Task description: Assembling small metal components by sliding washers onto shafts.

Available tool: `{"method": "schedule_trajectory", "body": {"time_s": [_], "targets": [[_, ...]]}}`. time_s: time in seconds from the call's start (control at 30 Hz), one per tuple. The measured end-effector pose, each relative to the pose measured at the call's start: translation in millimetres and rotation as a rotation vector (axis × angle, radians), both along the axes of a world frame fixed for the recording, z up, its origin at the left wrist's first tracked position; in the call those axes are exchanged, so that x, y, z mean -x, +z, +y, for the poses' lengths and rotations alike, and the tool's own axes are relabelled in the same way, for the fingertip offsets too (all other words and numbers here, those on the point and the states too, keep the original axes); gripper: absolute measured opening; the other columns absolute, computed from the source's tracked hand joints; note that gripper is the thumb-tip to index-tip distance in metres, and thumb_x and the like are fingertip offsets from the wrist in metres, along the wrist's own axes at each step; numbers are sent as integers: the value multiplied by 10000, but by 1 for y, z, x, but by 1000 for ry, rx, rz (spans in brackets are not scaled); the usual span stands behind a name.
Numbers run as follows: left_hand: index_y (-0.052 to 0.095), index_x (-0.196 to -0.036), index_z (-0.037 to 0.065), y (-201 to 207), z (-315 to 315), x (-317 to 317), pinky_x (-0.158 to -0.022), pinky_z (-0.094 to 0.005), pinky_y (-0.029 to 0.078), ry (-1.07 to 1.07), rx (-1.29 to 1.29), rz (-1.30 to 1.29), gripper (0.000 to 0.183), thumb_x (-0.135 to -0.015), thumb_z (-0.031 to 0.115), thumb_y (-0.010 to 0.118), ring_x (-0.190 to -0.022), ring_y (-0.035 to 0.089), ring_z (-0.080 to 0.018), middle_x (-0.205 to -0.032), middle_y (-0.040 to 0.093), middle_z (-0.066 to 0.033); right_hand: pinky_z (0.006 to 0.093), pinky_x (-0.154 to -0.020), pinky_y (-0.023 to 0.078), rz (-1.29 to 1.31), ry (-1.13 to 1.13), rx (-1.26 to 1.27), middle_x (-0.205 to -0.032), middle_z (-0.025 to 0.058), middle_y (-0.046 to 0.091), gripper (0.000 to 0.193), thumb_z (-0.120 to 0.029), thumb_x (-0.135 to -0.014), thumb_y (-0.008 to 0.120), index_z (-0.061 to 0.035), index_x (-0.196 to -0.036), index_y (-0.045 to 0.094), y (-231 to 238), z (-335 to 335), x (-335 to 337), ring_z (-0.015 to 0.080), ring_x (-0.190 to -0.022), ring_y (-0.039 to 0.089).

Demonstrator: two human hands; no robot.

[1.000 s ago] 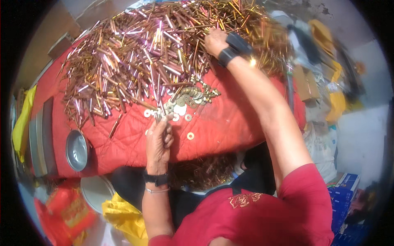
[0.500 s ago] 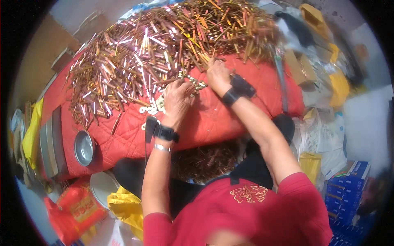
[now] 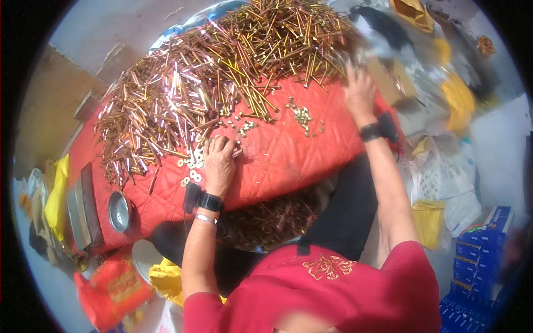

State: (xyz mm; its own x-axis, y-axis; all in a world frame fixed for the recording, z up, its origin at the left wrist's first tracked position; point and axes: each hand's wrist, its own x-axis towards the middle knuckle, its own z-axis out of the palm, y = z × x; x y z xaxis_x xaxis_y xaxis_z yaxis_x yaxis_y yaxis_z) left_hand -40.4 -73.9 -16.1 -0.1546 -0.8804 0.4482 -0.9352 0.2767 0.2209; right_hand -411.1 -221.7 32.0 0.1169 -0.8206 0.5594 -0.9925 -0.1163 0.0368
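resting my left hand [image 3: 220, 168] beside washers [image 3: 192, 165] on the quilt [image 3: 316, 161], its grip unclear, i'm holding my right hand [image 3: 361, 97] spread, well apart, near the rods [image 3: 288, 44]; a careless sweep could be mixing in nuts [image 3: 302, 116].

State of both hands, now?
Left hand: curled beside the washers; can't tell if it holds anything.
Right hand: looks open, slightly blurred, near the metal rods.
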Motion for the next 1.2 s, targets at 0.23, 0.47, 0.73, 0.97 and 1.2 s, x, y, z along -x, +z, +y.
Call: {"method": "schedule_trajectory", "body": {"time_s": [0.23,0.47,0.73,0.97,1.2], "targets": [[597,-1210,134,7,25,5,-1069,-459,285,69,7,51,418,-801,47,583,-1254,428,-345,-1315,510,-151,498,-687,498,-181,128,-172,-996,292,533,603,-10,-822,491,-83,-1396,318,-17,-27,41,461,-817,586],[622,-1172,157,-6,30,10,-1085,-558,193,197,96,94,400,-775,111,635,-1254,437,-320,-1239,548,-137,492,-636,500,-155,206,-61,-905,256,555,549,-61,-873,470,-74,-1401,317,51,-19,-27,427,-747,598],[608,-1179,116,13,-24,50,-1071,-506,261,12,-85,188,438,-755,188,690,-1253,447,-315,-1327,505,-145,445,-682,537,108,101,128,-885,247,638,237,-3,-808,484,85,-1023,529,108,-227,-144,370,-774,653],[603,-1077,49,17,-22,35,-989,-477,366,-8,-113,386,472,-692,287,737,-1141,520,-308,-1217,557,-141,403,-653,539,391,131,-61,-804,219,670,135,-23,-793,549,7,-833,675,98,-340,-193,345,-760,676],[587,-1118,29,14,-28,47,-1018,-482,341,-52,-45,439,370,-781,167,652,-1176,494,-336,-1259,538,-171,383,-656,542,644,145,-268,-767,188,669,284,-270,-615,797,-31,-738,705,101,-370,-126,315,-724,666]]}}
